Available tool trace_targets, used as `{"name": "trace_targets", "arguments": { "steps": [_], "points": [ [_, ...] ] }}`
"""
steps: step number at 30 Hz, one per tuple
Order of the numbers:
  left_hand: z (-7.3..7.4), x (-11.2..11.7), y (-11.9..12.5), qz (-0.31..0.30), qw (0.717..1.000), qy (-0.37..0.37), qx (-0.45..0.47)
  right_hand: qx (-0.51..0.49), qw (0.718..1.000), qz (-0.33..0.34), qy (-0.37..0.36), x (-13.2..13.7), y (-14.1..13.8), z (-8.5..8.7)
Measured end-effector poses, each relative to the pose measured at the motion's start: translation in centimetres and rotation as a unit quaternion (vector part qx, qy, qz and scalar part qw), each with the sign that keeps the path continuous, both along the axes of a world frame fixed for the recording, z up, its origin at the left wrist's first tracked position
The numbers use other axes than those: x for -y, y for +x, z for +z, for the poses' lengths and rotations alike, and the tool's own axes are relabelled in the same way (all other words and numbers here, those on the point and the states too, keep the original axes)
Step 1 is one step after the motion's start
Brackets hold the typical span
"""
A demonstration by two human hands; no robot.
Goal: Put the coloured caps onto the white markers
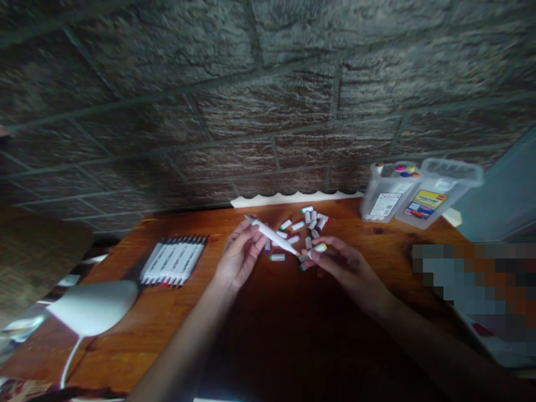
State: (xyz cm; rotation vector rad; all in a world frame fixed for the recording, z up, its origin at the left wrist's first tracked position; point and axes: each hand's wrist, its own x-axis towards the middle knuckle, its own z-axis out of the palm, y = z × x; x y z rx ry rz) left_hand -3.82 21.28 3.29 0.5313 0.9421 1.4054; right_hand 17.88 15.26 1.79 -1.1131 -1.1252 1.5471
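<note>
Scene: From my remote seat I am watching a person at a wooden table (138, 346) below a brick wall (268, 100), both bare hands working at lower centre of the frame.
Held item: A white marker (272, 235) lies across the gap between the hands, just above the centre of the frame.
Long axis: It runs diagonally, from upper left down to lower right; the narrow tip at upper left points toward the wall, the other end toward the right hand.
Left hand: The left hand (242, 254) has its fingers curled closely around the marker's barrel, holding it.
Right hand: The right hand (347, 268) has its fingertips drawn narrow at a yellow-ended cap (320, 247) (from my view I cannot tell if it is gripped).
Nearby: Loose caps (310, 226) lie scattered just beyond the hands; a row of markers (173, 261) sits at left; two clear plastic boxes (419, 192) stand at upper right; a white desk lamp (94, 307) sits at lower left.
Risk: A slip of the left fingers could drop the marker among the caps, scattering them; a knock could roll them off the table.
</note>
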Motion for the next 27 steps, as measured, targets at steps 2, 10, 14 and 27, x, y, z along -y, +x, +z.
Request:
{"name": "trace_targets", "arguments": {
  "steps": [2, 10, 14, 27],
  "points": [
    [-0.3, 0.2, 0.1, -0.013, 1.0, 0.022, -0.012, 0.016, 1.0, -0.006, 0.01, 0.0, -0.1, -0.1],
    [-0.9, 1.2, 1.1, -0.056, 0.995, 0.078, 0.009, 0.101, 0.992, -0.069, 0.023, 0.3, 0.6, -1.1],
    [-0.9, 1.1, 0.9, -0.033, 0.996, 0.079, 0.036, 0.079, 0.99, -0.111, 0.028, 0.0, 1.0, -1.4],
    [-0.9, 2.0, 1.4, -0.125, 0.983, 0.131, 0.008, 0.131, 0.991, 0.023, -0.005, 0.3, 0.5, -1.5]
  ]
}}
